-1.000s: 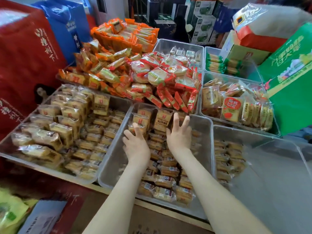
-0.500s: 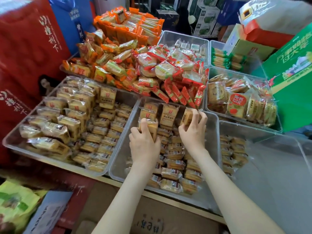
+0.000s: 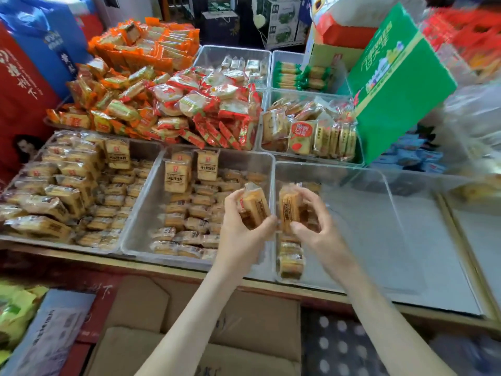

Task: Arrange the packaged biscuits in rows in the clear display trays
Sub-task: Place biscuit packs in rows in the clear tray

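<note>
The left hand (image 3: 244, 232) has its fingers curled round one clear-wrapped biscuit packet (image 3: 254, 206), and the right hand (image 3: 315, 223) pinches a second packet (image 3: 289, 210) between thumb and bent fingers. Both packets are held up on end, close together, above the wall where the middle tray (image 3: 143, 213) meets the right tray (image 3: 366, 234). The middle tray holds flat rows of the same golden packets (image 3: 189, 210), with two upright packets (image 3: 177, 176) standing at its far end. The right tray has only a single column of packets (image 3: 290, 257) against its left wall, partly hidden behind the hands. The left tray (image 3: 143, 150) is heaped with loosely piled packets (image 3: 62, 191) on its left side and lower rows on its right. Behind these are a mound of red-wrapped round crackers (image 3: 206, 104), orange-wrapped packets (image 3: 146, 50), a tray (image 3: 217, 54) with a few small white packets (image 3: 244, 63), a tray (image 3: 282, 57) of green-ended packets (image 3: 298, 74), and a tray (image 3: 306, 157) of square pastries (image 3: 309, 131) standing on edge. A green carton (image 3: 398, 85) leans beside that last tray.
</note>
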`<state>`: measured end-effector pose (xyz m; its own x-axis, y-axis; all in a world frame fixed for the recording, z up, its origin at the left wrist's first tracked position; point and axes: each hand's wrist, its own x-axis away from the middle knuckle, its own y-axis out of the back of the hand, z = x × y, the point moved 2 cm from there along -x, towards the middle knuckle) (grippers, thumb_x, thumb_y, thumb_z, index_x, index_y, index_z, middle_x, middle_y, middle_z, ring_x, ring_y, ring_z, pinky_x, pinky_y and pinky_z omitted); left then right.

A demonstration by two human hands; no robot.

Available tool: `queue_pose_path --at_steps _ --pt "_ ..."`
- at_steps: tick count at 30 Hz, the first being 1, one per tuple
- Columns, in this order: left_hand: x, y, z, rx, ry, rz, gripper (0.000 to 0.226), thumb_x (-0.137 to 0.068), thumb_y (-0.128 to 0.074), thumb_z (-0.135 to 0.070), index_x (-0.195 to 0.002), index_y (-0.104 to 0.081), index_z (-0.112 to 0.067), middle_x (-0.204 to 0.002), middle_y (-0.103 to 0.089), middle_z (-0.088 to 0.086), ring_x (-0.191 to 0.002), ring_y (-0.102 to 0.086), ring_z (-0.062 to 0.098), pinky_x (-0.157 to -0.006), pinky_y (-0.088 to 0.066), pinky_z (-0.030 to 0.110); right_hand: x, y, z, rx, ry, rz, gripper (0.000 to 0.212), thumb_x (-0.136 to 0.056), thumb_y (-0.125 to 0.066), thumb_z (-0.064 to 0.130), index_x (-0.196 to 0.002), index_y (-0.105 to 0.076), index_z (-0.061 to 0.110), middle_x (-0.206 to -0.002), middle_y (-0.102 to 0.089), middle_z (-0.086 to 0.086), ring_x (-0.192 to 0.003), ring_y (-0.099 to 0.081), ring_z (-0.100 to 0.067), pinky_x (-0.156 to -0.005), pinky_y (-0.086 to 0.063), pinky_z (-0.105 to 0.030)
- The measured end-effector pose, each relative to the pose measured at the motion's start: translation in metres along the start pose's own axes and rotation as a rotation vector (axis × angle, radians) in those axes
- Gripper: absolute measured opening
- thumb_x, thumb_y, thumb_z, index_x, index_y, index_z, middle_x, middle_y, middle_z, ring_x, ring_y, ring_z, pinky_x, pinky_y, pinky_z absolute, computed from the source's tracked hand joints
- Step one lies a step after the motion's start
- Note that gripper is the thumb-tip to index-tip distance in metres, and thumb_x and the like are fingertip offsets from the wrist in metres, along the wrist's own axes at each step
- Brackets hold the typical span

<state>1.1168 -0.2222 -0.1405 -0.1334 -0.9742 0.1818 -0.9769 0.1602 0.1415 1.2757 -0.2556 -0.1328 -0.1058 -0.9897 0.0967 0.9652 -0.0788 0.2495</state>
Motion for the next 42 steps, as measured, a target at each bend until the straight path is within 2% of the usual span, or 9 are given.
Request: queue_pose_path --at_steps 2,6,8,12,18,26,31,37,42 --pt "0.019 -0.021 -0.008 0.091 0.042 0.055 0.06 -0.086 -0.074 -0.023 -0.131 -0.035 -0.032 -0.107 -0.064 0.002 -0.087 -0.066 0.005 -0.072 -0.055 0.024 0.015 0.02 -0.001 -0.002 -0.001 0.028 0.057 -0.091 -0.063 0.008 -0.131 -0.047 0.046 -0.131 -0.051 0.009 -0.105 -0.057 0.004 -0.087 -0.05 -0.016" --pt "0.05 -0.06 -0.016 0.104 0.064 0.087 0.057 -0.086 -0.074 -0.018 -0.13 -0.039 -0.029 -0.112 -0.064 0.004 -0.095 -0.067 0.009 -0.081 -0.058 0.029 0.046 0.052 -0.007 0.043 0.017 0.046 0.058 -0.084 -0.074 0.015 -0.124 -0.047 0.047 -0.128 -0.05 0.003 -0.105 -0.057 0.003 -0.092 -0.05 -0.018" --pt "0.063 -0.075 -0.021 0.095 0.055 0.081 0.055 -0.086 -0.074 -0.018 -0.127 -0.04 -0.031 -0.11 -0.064 0.002 -0.092 -0.067 0.006 -0.075 -0.056 0.023 0.059 0.069 -0.009 0.039 0.0 0.026 0.067 -0.081 -0.078 0.017 -0.129 -0.041 0.045 -0.126 -0.052 0.003 -0.109 -0.058 -0.004 -0.096 -0.051 -0.026" --pt "0.088 -0.099 -0.034 0.096 0.035 0.081 0.05 -0.086 -0.073 -0.018 -0.119 -0.04 -0.037 -0.114 -0.061 0.003 -0.099 -0.064 0.01 -0.074 -0.055 0.019 0.088 0.103 -0.008 -0.126 -0.031 0.022 0.073 -0.087 -0.069 0.009 -0.138 -0.029 0.041 -0.126 -0.057 0.004 -0.111 -0.06 -0.004 -0.097 -0.05 -0.027" --pt "0.118 -0.112 -0.049 0.071 -0.005 0.128 0.062 -0.084 -0.075 -0.018 -0.132 -0.037 -0.03 -0.116 -0.061 0.004 -0.104 -0.064 0.014 -0.082 -0.058 0.027 0.116 0.126 -0.001 -0.178 -0.093 -0.018 0.046 -0.084 -0.072 0.003 -0.123 -0.058 0.023 -0.105 -0.072 0.006 -0.103 -0.066 -0.011 -0.089 -0.054 -0.029" --pt "0.145 -0.099 -0.061 0.082 -0.033 0.148 0.06 -0.084 -0.075 -0.018 -0.13 -0.037 -0.027 -0.11 -0.062 0.001 -0.097 -0.065 0.01 -0.072 -0.056 0.018 0.142 0.111 0.014 -0.177 -0.071 -0.147 0.048 -0.083 -0.073 0.01 -0.129 -0.058 0.016 -0.11 -0.071 0.0 -0.104 -0.067 -0.018 -0.09 -0.056 -0.039" --pt "0.155 -0.071 -0.061 0.161 -0.004 0.099 0.057 -0.086 -0.074 -0.015 -0.129 -0.038 -0.024 -0.105 -0.063 0.001 -0.09 -0.065 0.008 -0.06 -0.052 0.014 0.159 0.093 0.029 -0.497 -0.051 0.065 0.03 -0.096 -0.051 0.0 -0.121 -0.062 0.011 -0.112 -0.071 -0.009 -0.108 -0.066 -0.024 -0.088 -0.055 -0.033" --pt "0.16 -0.036 -0.064 0.193 -0.001 0.154 0.056 -0.085 -0.073 -0.009 -0.129 -0.042 -0.023 -0.111 -0.065 0.009 -0.091 -0.066 0.014 -0.058 -0.052 0.016 0.164 0.059 0.038 -0.757 -0.111 0.239 0.036 -0.084 -0.059 0.016 -0.116 -0.063 0.0 -0.11 -0.07 -0.016 -0.099 -0.068 -0.024 -0.082 -0.056 -0.028" --pt "0.16 -0.016 -0.055 0.158 -0.028 0.172 0.062 -0.082 -0.076 -0.01 -0.133 -0.041 -0.02 -0.112 -0.064 0.01 -0.097 -0.067 0.017 -0.065 -0.056 0.02 0.166 0.024 0.033 -0.825 -0.127 0.241 0.054 -0.084 -0.061 0.011 -0.135 -0.044 0.011 -0.13 -0.06 -0.019 -0.118 -0.06 -0.035 -0.099 -0.05 -0.047"
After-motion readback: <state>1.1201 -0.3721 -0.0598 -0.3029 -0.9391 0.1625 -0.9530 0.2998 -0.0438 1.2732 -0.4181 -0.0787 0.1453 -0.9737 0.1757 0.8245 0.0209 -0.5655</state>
